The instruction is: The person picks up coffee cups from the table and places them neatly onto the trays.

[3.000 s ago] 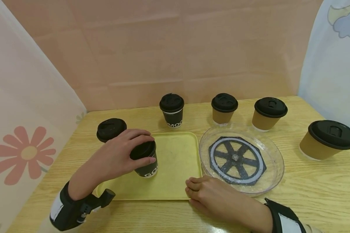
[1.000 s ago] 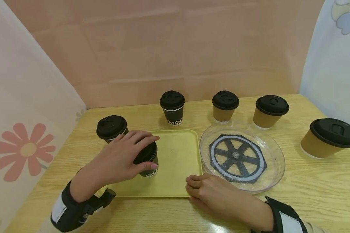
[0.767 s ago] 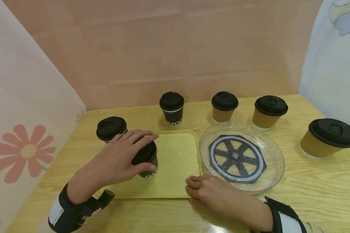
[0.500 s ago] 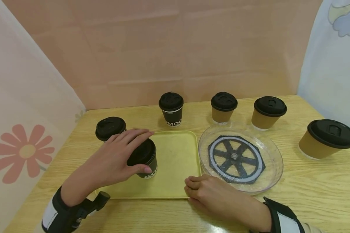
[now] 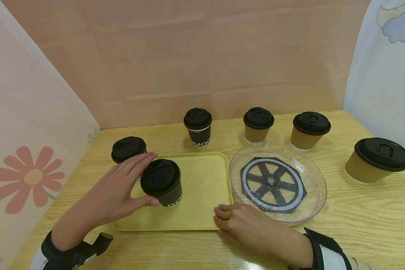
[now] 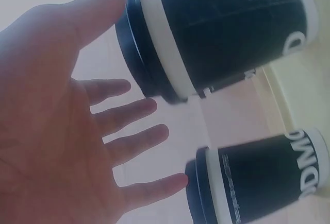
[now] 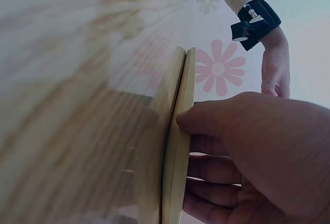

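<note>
A black lidded paper coffee cup (image 5: 161,178) stands upright on the yellow tray (image 5: 202,191). Just left of it is my left hand (image 5: 121,193), its fingers extended and the thumb tip close to the cup's front. In the left wrist view the palm faces this cup (image 6: 227,28) with a gap between fingers and cup; whether the thumb still touches the lid, I cannot tell. At the tray's front right corner my right hand (image 5: 253,227) holds the rim; the right wrist view has its thumb against the tray edge (image 7: 178,167) and the fingers bent over the top.
A second black cup (image 5: 128,148) stands behind my left hand, a third (image 5: 200,135) behind the tray. Three brown lidded cups (image 5: 256,133) (image 5: 305,138) (image 5: 368,165) line the back and right. A clear round dish (image 5: 318,195) with a dark wheel pattern adjoins the tray's right side.
My left hand's fingers, earlier around the cup's lid, have spread and drawn back to the left. The cup stays on the tray. My right hand has kept its place.
</note>
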{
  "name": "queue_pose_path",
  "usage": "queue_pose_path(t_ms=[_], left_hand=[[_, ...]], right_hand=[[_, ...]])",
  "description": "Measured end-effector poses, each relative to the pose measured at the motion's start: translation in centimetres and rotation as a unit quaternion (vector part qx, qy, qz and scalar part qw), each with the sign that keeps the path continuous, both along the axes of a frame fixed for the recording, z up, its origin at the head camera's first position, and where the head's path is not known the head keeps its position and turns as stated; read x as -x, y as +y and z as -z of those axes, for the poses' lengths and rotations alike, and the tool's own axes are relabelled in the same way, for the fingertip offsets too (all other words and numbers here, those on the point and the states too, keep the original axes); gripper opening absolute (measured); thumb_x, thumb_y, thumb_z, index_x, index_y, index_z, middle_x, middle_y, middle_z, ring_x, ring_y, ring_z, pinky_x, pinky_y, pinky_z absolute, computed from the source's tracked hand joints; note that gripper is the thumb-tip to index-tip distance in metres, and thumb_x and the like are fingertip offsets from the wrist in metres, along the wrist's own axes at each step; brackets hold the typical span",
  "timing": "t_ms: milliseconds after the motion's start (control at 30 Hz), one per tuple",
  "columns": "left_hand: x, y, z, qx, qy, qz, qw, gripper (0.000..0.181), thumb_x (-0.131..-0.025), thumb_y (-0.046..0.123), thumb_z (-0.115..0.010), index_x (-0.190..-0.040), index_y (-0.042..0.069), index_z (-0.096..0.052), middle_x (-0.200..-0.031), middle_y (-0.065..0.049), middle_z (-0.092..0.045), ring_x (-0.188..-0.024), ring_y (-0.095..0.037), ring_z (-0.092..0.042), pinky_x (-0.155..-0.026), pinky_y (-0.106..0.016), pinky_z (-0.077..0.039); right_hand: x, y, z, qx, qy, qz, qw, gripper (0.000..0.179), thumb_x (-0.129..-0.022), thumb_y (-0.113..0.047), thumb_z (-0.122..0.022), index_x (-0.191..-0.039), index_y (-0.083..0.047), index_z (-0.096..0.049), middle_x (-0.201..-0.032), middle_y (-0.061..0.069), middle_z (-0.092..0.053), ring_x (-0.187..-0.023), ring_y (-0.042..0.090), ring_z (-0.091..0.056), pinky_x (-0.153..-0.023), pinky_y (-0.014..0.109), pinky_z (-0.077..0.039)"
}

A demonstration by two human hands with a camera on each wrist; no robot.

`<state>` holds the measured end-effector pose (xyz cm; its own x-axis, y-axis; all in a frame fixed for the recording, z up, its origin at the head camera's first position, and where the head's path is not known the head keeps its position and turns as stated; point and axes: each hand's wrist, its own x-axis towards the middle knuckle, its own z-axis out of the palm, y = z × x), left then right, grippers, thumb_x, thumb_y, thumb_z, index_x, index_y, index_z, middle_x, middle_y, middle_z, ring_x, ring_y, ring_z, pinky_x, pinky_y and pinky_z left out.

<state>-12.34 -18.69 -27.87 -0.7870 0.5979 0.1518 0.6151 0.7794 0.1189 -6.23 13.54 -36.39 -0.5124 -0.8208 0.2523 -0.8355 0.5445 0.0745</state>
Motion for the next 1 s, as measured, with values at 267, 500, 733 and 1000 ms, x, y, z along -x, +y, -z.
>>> queue_pose_path(t_ms=[267,500,733,1000], left_hand=[[-0.5,-1.5,0.5,-0.017,-0.028,-0.033,0.9989,0.104,-0.077,0.064,-0.069,-0.156,0.016,-0.021,-0.156,-0.010,-0.033,-0.140,-0.035,-0.037,-0.104,-0.064,-0.036],[-0.9,-3.2,2.2,-0.041,-0.050,-0.053,0.9966,0.103,-0.077,0.061,-0.071,-0.155,0.013,-0.025,-0.154,-0.014,-0.037,-0.136,-0.041,-0.041,-0.100,-0.065,-0.039],[-0.7,-4.2,4.6,-0.065,-0.051,-0.046,0.9955,0.098,-0.075,0.057,-0.075,-0.150,0.008,-0.034,-0.150,-0.015,-0.042,-0.134,-0.042,-0.043,-0.100,-0.061,-0.042],[-0.1,-4.7,6.5,-0.065,-0.065,-0.027,0.9954,0.092,-0.074,0.058,-0.075,-0.144,0.007,-0.043,-0.148,-0.017,-0.044,-0.132,-0.043,-0.045,-0.098,-0.063,-0.044]], right_hand=[[-0.1,0.0,-0.2,-0.020,-0.024,0.009,0.9995,0.028,-0.097,-0.028,-0.059,-0.117,-0.013,-0.071,-0.120,0.003,-0.071,-0.114,0.015,-0.066,-0.091,0.030,-0.055],[0.0,-0.1,-0.3,-0.024,-0.029,0.008,0.9993,0.028,-0.098,-0.029,-0.058,-0.118,-0.013,-0.071,-0.120,0.003,-0.070,-0.114,0.015,-0.065,-0.092,0.030,-0.055],[-0.1,0.0,-0.3,-0.018,-0.026,0.012,0.9994,0.028,-0.097,-0.028,-0.059,-0.117,-0.013,-0.071,-0.120,0.003,-0.071,-0.113,0.016,-0.066,-0.091,0.030,-0.055],[-0.1,0.0,-0.2,-0.019,-0.024,0.008,0.9995,0.028,-0.097,-0.028,-0.059,-0.116,-0.013,-0.071,-0.119,0.003,-0.071,-0.114,0.015,-0.066,-0.092,0.030,-0.055]])
